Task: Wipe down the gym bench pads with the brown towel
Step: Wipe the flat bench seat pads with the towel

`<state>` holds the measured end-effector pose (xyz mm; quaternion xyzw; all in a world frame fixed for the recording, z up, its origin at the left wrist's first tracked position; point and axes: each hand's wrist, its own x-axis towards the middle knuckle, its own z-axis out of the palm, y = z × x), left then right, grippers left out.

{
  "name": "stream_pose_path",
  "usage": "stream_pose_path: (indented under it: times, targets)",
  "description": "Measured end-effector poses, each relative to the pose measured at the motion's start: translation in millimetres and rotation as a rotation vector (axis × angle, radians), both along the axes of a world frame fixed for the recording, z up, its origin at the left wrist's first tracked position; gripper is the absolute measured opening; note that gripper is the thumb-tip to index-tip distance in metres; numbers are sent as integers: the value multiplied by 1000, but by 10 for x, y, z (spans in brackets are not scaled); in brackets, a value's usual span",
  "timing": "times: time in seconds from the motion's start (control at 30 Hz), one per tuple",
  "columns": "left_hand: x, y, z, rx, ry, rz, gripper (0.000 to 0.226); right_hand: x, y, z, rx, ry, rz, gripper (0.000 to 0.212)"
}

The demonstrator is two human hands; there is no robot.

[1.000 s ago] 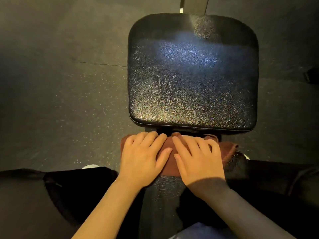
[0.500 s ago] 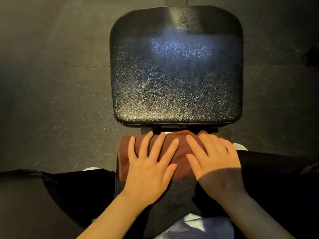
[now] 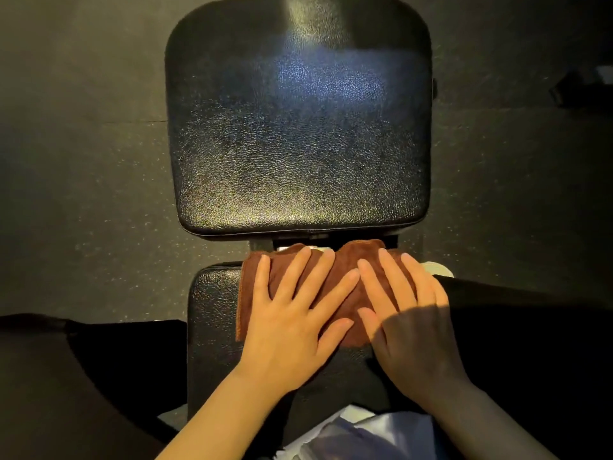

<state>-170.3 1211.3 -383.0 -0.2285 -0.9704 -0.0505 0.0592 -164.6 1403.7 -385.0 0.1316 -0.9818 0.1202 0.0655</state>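
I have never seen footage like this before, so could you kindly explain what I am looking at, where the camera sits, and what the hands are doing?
There is no machine here: a person wears a camera on the head, looking down at their own two hands. Below is a black gym bench in two parts, the large pad farther away and the narrower pad closer, with a gap between them. A folded brown towel lies on the far end of the narrower pad. The left hand and the right hand lie side by side, fingers straight, pressing flat on the towel; neither hand grips it. Around the bench is dark speckled floor.
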Motion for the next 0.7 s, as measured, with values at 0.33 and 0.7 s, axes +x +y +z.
stream_pose_path:
  times: [0.33,0.7]
  targets:
    - [124,-362,-65,43,36,138,52,-130,-334,63,139,30,127,58]
    - [135,-751,-100,162,27,241,59,-298,-830,119,163,39,225,56]
